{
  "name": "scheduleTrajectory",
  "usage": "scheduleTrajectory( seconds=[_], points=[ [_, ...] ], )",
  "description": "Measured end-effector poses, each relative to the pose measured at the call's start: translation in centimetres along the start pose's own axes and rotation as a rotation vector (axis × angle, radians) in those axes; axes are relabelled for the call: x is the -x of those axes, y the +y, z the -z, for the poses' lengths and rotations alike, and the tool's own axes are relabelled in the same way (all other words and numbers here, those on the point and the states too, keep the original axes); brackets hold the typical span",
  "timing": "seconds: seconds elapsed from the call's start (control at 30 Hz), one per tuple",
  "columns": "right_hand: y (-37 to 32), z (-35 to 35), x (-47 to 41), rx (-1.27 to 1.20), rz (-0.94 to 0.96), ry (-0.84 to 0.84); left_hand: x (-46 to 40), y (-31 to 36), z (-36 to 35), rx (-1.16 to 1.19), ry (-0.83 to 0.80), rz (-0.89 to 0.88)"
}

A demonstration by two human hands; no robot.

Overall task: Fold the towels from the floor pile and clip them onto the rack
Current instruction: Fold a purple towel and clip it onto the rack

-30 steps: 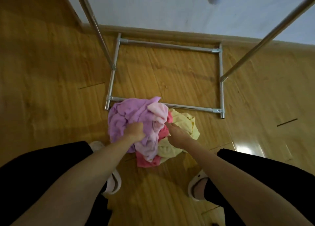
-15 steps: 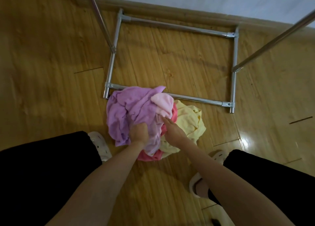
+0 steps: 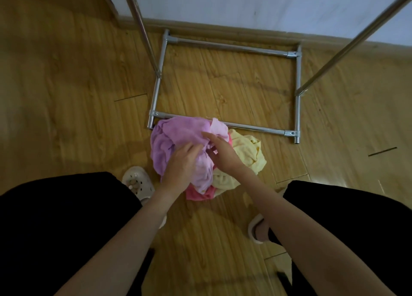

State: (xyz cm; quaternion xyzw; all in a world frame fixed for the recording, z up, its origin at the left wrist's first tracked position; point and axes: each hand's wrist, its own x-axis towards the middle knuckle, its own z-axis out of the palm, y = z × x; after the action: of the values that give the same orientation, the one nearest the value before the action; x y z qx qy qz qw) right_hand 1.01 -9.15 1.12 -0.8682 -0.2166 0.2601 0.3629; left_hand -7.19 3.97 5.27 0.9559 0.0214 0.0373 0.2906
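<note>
A pile of towels lies on the wooden floor against the front bar of the metal rack's base [image 3: 256, 128]. On top is a purple towel [image 3: 169, 135], with a pale pink one [image 3: 218, 127] beside it. A yellow towel [image 3: 247, 150] lies to the right and a hot pink one [image 3: 197, 195] underneath. My left hand [image 3: 180, 165] rests on the lilac cloth with its fingers stretched forward and the tips sunk in the folds. My right hand [image 3: 224, 154] lies beside it, index finger straight along the purple towel.
The rack's rectangular base sits on the floor, and two slanted uprights [image 3: 142, 32] [image 3: 356, 41] rise from it towards me. A white wall [image 3: 245, 5] with a skirting board runs behind. My slippers [image 3: 138, 180] [image 3: 258, 231] stand on either side of the pile.
My left hand has loosened from a fist in the purple towel to stretched fingers. My right hand has moved from the yellow towel up onto the purple one. The view has shifted.
</note>
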Motion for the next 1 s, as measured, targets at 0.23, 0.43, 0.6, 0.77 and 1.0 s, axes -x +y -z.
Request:
scheduleTrajectory(
  seconds=[0.23, 0.43, 0.6, 0.77, 1.0],
  points=[
    [-4.2, 4.6, 4.4, -0.074, 0.040, 0.123, 1.7, 6.5, 10.6, -0.049, 0.038, -0.184],
    [-7.8, 8.0, 9.8, -0.122, 0.024, 0.280, 3.0, 12.0, 18.5, 0.067, 0.303, -0.183],
    [-9.5, 11.1, 13.8, -0.145, -0.014, 0.329, 3.5, 15.5, 22.9, 0.424, 0.541, 0.099],
    [-10.2, 13.9, 17.5, -0.172, -0.039, 0.370, 3.7, 17.3, 26.7, 0.637, 0.673, 0.177],
    [-15.5, 18.0, 21.4, -0.541, -0.100, 0.566, 4.4, 17.9, 30.9, 1.004, 0.631, 0.361]
  ],
)
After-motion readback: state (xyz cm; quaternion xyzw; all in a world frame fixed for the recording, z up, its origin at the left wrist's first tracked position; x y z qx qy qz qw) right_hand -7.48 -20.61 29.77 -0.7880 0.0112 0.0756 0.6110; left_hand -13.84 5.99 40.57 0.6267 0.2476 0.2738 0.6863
